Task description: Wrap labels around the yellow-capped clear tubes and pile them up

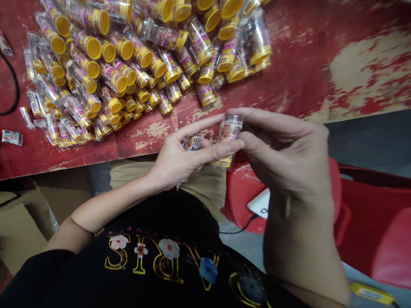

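Between my two hands, just off the table's near edge, is a small clear plastic tube with a printed label and a yellow lower end. My left hand has its thumb and forefinger closed on the tube from the left. A printed wrapper or label shows in the left palm, partly covered by the fingers. From the right, the thumb and forefinger of my right hand pinch the tube's upper part. Beyond the hands lies a large heap of similar yellow-capped tubes.
The heap rests on a worn red table with peeling paint. At left are a black cable and several small packets. Cardboard stands below left. Red plastic chairs and a white device are at lower right.
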